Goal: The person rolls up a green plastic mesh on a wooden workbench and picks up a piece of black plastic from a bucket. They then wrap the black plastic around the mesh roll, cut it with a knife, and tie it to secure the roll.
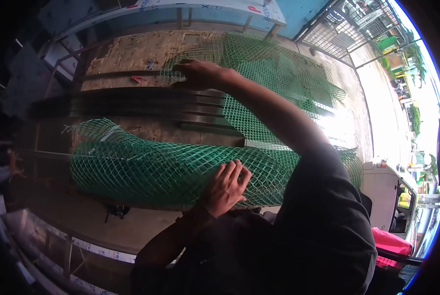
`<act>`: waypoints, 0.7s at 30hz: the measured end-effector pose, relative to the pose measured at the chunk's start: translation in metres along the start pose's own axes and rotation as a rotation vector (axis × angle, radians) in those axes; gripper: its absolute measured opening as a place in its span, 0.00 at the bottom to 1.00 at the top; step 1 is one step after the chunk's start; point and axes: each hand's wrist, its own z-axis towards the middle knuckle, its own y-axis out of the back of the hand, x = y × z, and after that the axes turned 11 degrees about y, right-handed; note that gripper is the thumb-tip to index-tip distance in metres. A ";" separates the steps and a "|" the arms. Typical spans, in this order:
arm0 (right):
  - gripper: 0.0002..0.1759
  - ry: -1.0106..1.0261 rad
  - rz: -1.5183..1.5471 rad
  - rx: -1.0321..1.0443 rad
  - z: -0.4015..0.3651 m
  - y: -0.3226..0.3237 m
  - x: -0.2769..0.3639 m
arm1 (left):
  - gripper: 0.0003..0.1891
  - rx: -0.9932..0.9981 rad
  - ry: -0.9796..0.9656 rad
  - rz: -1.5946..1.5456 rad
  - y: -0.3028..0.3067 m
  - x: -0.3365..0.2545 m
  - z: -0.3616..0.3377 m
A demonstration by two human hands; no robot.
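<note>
A large roll of green plastic mesh [175, 169] lies across the near side of a worn wooden surface [131, 49]. My left hand [227, 187] rests on the near side of the roll, its fingers somewhat spread. Farther off, my right hand [195, 76] reaches over the surface, with thumb and fingers apart by the edge of a loose green mesh sheet [259, 73]. Whether its fingertips touch the mesh is unclear. Dark metal bars [146, 103], blurred in part, lie between the roll and my right hand.
A small red object [137, 79] lies on the wood. White-wrapped framing [205, 4] runs along the far side, and another wrapped bar [102, 250] is at the lower left. At the right are a wire cage [333, 34], a white vehicle [384, 191] and pink material [389, 242].
</note>
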 end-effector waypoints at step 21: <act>0.26 -0.748 0.893 -0.952 -0.405 0.094 -0.170 | 0.49 0.003 0.020 0.045 0.001 -0.007 0.003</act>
